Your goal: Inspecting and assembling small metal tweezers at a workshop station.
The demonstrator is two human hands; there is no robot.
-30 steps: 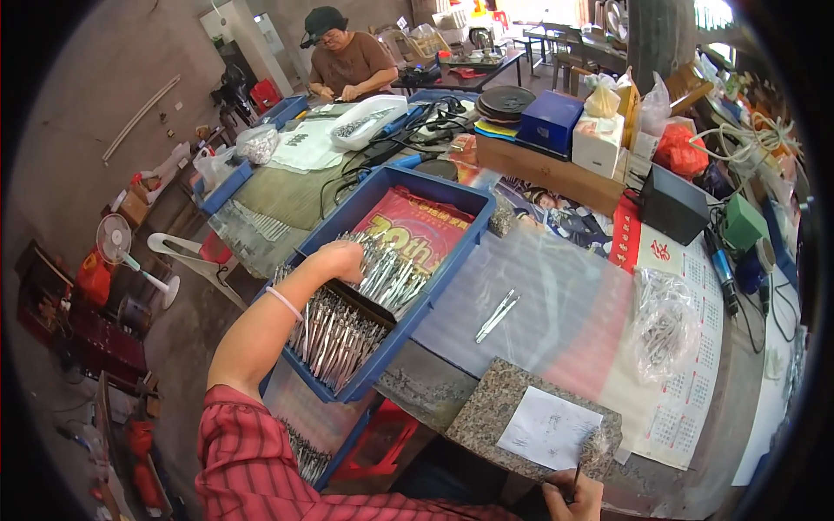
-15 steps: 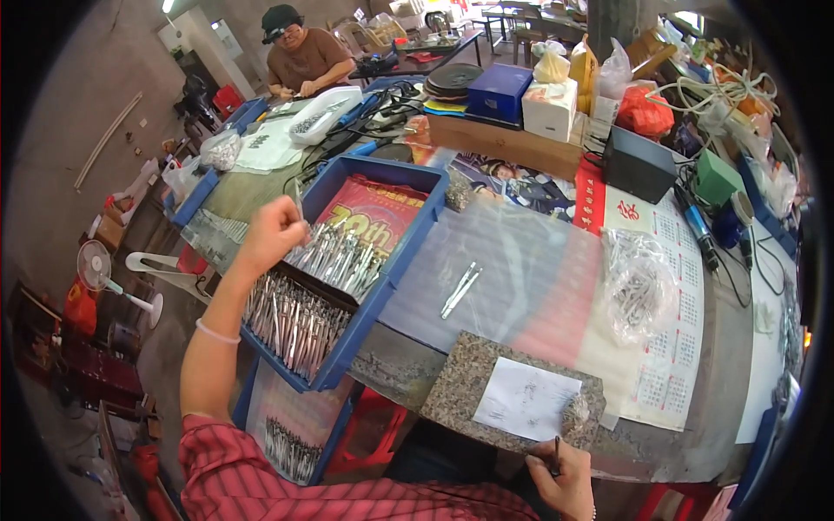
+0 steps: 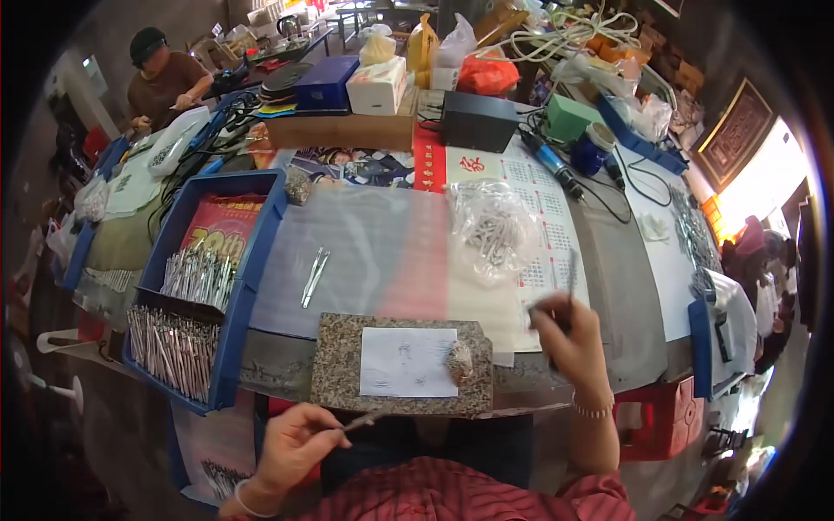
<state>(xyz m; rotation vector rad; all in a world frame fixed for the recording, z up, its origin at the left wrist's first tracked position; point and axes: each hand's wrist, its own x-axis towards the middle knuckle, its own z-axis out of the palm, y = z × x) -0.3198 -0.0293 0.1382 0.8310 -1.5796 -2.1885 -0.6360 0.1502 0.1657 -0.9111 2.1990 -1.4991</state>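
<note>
The left hand (image 3: 294, 450) is positioned at the near edge of the worktop (image 3: 625, 347), just left of and below the granite slab (image 3: 334, 369). Its thumb and index finger are pinched together on one end of a slender metal piece (image 3: 361, 422); the free end points right, alongside the near edge of the slab. The right hand (image 3: 572, 340) is raised to the right of the slab, fingers curled closed around a thin dark tool (image 3: 572, 276) that projects upward; motion blur obscures the tool's exact type. A white paper sheet (image 3: 408, 378) with dark marks lies flat on the slab, and a small rough lump (image 3: 460, 360) rests at the sheet's right edge. Two slim metal pieces (image 3: 314, 278) lie side by side on the clear sheet (image 3: 365, 234) beyond the slab. To the left, a blue tray (image 3: 229, 347) contains dense rows of metal pieces in its near and middle sections, with a red printed packet (image 3: 221, 217) at the far end. A clear plastic bag (image 3: 491, 234) containing pale, slender pieces lies beyond the slab, to its right.
</note>
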